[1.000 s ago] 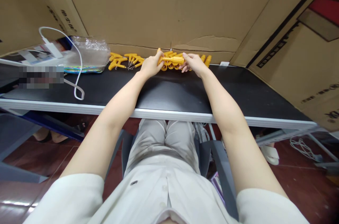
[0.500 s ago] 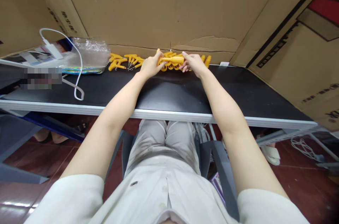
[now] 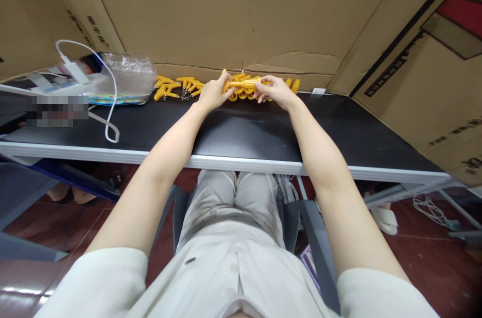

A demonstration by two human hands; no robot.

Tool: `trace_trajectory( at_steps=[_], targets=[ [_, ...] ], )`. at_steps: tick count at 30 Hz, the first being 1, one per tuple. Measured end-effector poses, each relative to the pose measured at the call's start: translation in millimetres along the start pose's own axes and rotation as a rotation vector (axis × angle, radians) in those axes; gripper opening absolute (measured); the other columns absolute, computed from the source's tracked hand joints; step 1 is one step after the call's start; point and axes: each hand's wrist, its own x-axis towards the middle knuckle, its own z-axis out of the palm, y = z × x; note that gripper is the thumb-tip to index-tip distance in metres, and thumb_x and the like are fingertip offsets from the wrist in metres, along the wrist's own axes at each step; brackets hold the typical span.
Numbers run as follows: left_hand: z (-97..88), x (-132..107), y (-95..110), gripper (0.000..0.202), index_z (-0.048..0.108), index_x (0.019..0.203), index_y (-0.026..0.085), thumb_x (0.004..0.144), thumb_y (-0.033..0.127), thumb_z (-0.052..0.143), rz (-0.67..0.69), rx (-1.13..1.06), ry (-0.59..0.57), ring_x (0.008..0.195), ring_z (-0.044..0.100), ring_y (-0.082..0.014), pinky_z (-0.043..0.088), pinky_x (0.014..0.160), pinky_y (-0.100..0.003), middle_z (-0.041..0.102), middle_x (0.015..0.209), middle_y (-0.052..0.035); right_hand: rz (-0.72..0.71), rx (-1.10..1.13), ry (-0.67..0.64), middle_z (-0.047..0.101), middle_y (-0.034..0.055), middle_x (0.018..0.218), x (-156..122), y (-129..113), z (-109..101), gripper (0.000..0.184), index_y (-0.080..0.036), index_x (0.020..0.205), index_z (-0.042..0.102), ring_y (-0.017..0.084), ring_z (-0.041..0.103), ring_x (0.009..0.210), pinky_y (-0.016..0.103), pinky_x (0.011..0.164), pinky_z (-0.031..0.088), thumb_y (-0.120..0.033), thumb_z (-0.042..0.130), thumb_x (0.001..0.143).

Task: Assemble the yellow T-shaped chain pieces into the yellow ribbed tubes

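In the head view, a yellow plastic corkscrew lies level between my hands above the back of the table. My left hand is closed around its handle end, thumb and forefinger pinching it. At the other end, my right hand grips the ribbed tube part with thumb and fingers. Behind and below it sit several yellow pieces with round ends, partly hidden by my hands. Left of my left hand lie several yellow T-shaped handles with metal spirals showing.
A black table with a silver front edge spans the view. Cardboard walls stand behind and at the sides. At left are a clear plastic bag, a white cable and a white charger. More yellow pieces lie right.
My right hand's thumb and fingers have shifted slightly and now wrap the tube end from a different angle. The left hand stays nearly in place, still holding the corkscrew.
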Motion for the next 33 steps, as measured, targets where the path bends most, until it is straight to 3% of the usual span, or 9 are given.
trace_trajectory(
  at_steps=[5,10,16,20,25,33],
  targets=[
    [-0.7,0,2,0.048,0.064,0.145,0.024,0.098,0.036,0.064,-0.037,0.018,-0.022,0.105,0.076,-0.0343,0.054,0.098,-0.043,0.082,0.11,-0.0122,0.0,0.019,0.006,0.074,0.0023,0.069,-2,-4,1,0.04,-0.02,0.089,0.067,0.012,0.064,0.052,0.02,0.05,0.049,-0.057,0.083,0.096],
    [2.8,1,-2,0.042,0.065,0.14,0.027,0.099,0.036,0.065,-0.006,-0.001,-0.015,0.105,0.077,-0.0334,0.054,0.1,-0.044,0.083,0.111,-0.0116,0.021,0.041,-0.005,0.073,0.0027,0.068,-2,-3,1,0.043,-0.02,0.084,0.065,0.01,0.063,0.05,0.02,0.049,0.048,-0.058,0.082,0.096],
    [6.8,2,-6,0.043,0.064,0.141,0.029,0.099,0.037,0.066,0.013,-0.042,-0.012,0.108,0.078,-0.0324,0.055,0.102,-0.044,0.082,0.119,-0.0115,0.038,0.055,-0.009,0.073,0.0036,0.069,2,0,0,0.044,-0.02,0.087,0.066,0.013,0.066,0.054,0.023,0.054,0.053,-0.06,0.082,0.095],
    [5.1,2,-1,0.042,0.065,0.14,0.028,0.099,0.036,0.067,-0.008,-0.038,-0.015,0.109,0.078,-0.0329,0.055,0.103,-0.045,0.082,0.113,-0.0107,0.059,0.056,0.004,0.073,0.0034,0.068,3,-1,0,0.041,-0.019,0.087,0.067,0.012,0.065,0.054,0.022,0.054,0.051,-0.056,0.078,0.101],
    [-0.5,-1,7,0.041,0.065,0.14,0.023,0.102,0.038,0.064,-0.072,-0.001,-0.06,0.114,0.077,-0.0368,0.054,0.104,-0.047,0.08,0.113,-0.0157,0.061,0.054,0.006,0.072,0.003,0.066,3,-2,1,0.042,-0.02,0.087,0.066,0.012,0.064,0.052,0.022,0.052,0.049,-0.058,0.077,0.101],
    [6.5,2,-8,0.041,0.064,0.142,0.03,0.102,0.038,0.067,0.014,-0.074,-0.008,0.11,0.078,-0.0328,0.054,0.106,-0.046,0.08,0.106,-0.0096,0.018,0.024,0.013,0.074,0.0042,0.074,4,1,-2,0.048,-0.02,0.094,0.069,0.014,0.069,0.058,0.025,0.059,0.055,-0.065,0.083,0.092]
  ],
)
